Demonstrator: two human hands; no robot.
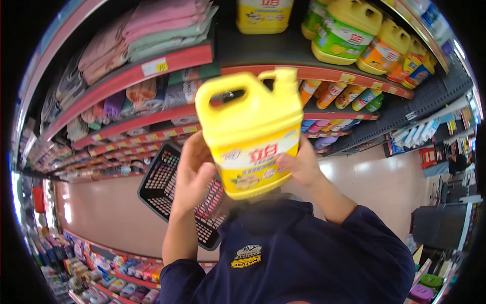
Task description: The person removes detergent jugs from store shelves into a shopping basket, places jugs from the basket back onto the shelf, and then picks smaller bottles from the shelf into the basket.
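Note:
A yellow plastic jug [250, 133] with a moulded handle and a yellow cap is held up before my chest, tilted slightly, its printed label facing me. My left hand [193, 174] supports its left side, the fingers partly hidden behind it and the thumb beside the lower edge. On the other side, my right hand [302, 163] grips the jug with its thumb lying on the label. A dark perforated plastic shopping basket [157, 190] is behind my left wrist and forearm; I cannot tell whether it hangs or stands on the floor.
Ahead, a dark shelf [262, 51] with red edging holds a similar yellow jug [264, 17] and green-labelled jugs [341, 36]. Folded towels [167, 26] fill the left shelves. Smaller bottles [330, 95] stand below. Packaged goods [129, 281] line shelves at lower left. Pale floor [110, 209] shows between.

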